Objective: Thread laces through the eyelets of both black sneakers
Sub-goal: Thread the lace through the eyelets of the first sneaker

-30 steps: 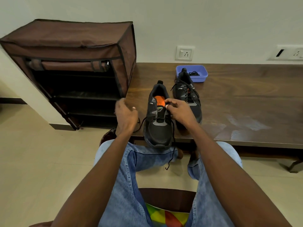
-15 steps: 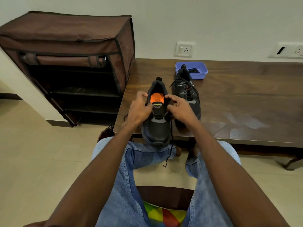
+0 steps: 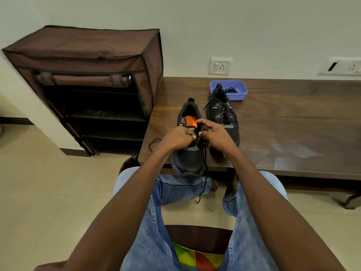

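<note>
— Which step is in hand here?

— Lacing the nearer sneaker (image 3: 188, 153), I judge. It sits at the front edge of the table (image 3: 293, 122), directly under both sets of fingers, its toe just past the edge toward the knees. The far sneaker (image 3: 222, 112) stands just beyond the right hand's knuckles and already looks laced, crisscrossed up its tongue.

— What are the hands doing?

— The left hand (image 3: 178, 136) and right hand (image 3: 215, 134) meet over the eyelet area, fingertips almost touching. Both have fingers curled in and appear to pinch the lace (image 3: 205, 173) where it crosses the tongue; which eyelet is being worked, I cannot tell, since the fingers hide it.

— And the lace itself?

— One end hangs from beneath the right fingers, down past the toe and off the table edge, dangling between the knees. Another loop lies on the table out beyond the left wrist.

— What does the next move call for?

— A fine one, probably: keep the tip pinched, steer it into the next eyelet, then draw the slack through without pulling the other end out.

— Count things for me, big to small.

— One shoe rack (image 3: 93, 89) far to the left of the left hand, one table, two sneakers, one blue tray (image 3: 239, 95) beyond the fingertips behind the far sneaker, with something dark and cord-like inside, and two wall sockets.
</note>
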### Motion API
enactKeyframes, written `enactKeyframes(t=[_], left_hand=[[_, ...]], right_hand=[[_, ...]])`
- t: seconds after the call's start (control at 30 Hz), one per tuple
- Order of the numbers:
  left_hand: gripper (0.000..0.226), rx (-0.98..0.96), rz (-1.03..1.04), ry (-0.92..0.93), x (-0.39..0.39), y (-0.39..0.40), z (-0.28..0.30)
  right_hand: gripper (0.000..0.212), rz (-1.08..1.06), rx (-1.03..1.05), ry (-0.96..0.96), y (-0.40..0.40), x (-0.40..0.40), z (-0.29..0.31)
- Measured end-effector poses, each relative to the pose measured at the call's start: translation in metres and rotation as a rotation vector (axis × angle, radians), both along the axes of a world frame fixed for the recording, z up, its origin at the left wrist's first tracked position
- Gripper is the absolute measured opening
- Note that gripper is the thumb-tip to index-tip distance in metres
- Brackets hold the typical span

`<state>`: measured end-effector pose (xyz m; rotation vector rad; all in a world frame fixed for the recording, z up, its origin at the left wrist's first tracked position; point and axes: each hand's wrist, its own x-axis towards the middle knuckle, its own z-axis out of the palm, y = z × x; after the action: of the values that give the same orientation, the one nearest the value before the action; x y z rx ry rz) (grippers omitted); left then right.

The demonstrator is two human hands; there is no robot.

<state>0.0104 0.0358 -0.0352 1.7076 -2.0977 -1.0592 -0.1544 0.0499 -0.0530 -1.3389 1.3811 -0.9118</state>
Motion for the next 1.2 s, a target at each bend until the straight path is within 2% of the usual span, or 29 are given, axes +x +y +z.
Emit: enactKeyframes(t=[0.1,0.23,0.3,0.4,0.47,0.57,0.6,0.67,0.8,0.83,0.9,1.0,1.07,1.13,1.2], left_hand=[[0.018,-0.006,-0.037,-0.025,-0.003,0.001,-0.002],[0.022,-0.008,0.028,0.104,0.0,0.005,-0.01],[0.02,-0.009,0.119,0.31,0.007,0.007,-0.017],[0.018,0.108,0.458,0.769,0.028,0.01,-0.036],[0.022,0.179,0.597,0.912,0.034,0.012,-0.049],[0.015,0.149,0.614,0.842,0.027,0.013,-0.042],[0.009,0.115,0.575,0.797,0.024,0.013,-0.035],[0.019,0.027,0.423,0.669,0.019,0.01,-0.021],[0.035,-0.125,0.051,0.026,0.003,0.012,-0.006],[0.033,-0.151,0.001,-0.088,-0.001,0.013,-0.008],[0.025,-0.194,-0.028,-0.176,-0.005,0.015,-0.011],[0.017,-0.238,0.032,-0.086,-0.003,0.019,-0.015],[0.014,-0.285,0.124,0.103,0.0,0.022,-0.02],[0.014,-0.298,0.324,0.304,0.006,0.024,-0.032],[0.015,-0.252,0.654,0.506,0.013,0.019,-0.046]], right_hand=[[0.043,-0.009,-0.002,-0.016,0.002,0.0,0.0],[0.042,-0.014,-0.001,-0.034,-0.001,0.001,-0.004],[0.041,-0.021,0.003,-0.039,-0.002,0.001,-0.006],[0.04,-0.033,0.009,-0.04,-0.003,-0.001,-0.006],[0.04,-0.031,0.014,-0.05,-0.003,0.0,-0.007],[0.041,-0.025,0.012,-0.051,-0.004,0.001,-0.007],[0.042,-0.027,0.012,-0.041,-0.005,0.001,-0.008],[0.042,-0.032,0.007,-0.016,-0.005,0.001,-0.008],[0.045,-0.028,-0.024,0.028,-0.006,0.001,-0.011],[0.044,-0.031,-0.031,0.036,-0.006,0.001,-0.011],[0.04,-0.038,-0.023,0.035,-0.006,0.002,-0.01],[0.04,-0.044,-0.014,0.06,-0.006,0.002,-0.011],[0.04,-0.041,-0.005,0.058,-0.007,0.001,-0.012],[0.041,-0.049,-0.002,0.054,-0.008,0.002,-0.013],[0.04,-0.065,0.001,0.066,-0.007,0.001,-0.013]])
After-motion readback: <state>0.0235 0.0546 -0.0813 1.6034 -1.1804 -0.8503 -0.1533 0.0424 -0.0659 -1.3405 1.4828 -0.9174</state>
